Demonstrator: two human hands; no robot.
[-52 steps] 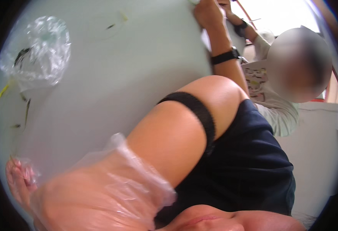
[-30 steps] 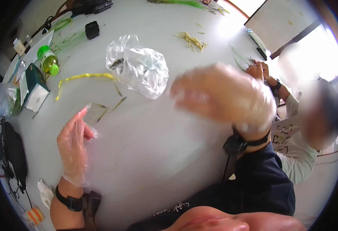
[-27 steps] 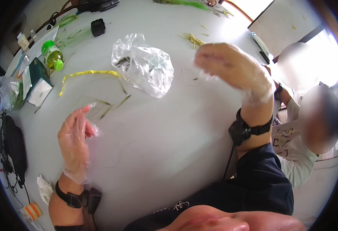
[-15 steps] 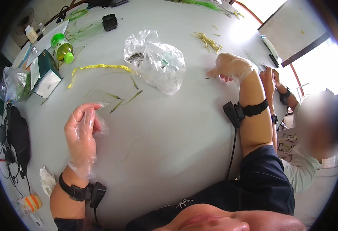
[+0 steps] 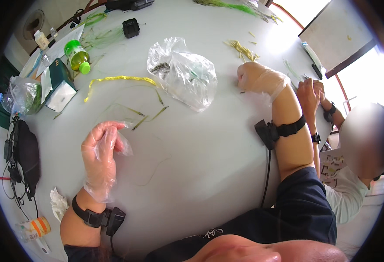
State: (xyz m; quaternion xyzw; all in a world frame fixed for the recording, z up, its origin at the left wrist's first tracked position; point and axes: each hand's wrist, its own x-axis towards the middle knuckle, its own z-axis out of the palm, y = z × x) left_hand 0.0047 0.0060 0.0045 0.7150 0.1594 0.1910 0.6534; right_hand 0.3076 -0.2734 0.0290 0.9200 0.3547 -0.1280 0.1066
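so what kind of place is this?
Probably a shared worktable for sorting plant material, not a kitchen. On the white table lie green stems, a yellow measuring tape and a clear plastic bag; both hands wear thin disposable gloves, and another person works alongside.

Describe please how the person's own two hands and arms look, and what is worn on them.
Both the left hand and right hand wear thin, clear, crinkled plastic gloves. The left wrist carries a black band with a small box. The right forearm carries a black strap with a box and a thin black cable. The upper sleeves are dark navy.
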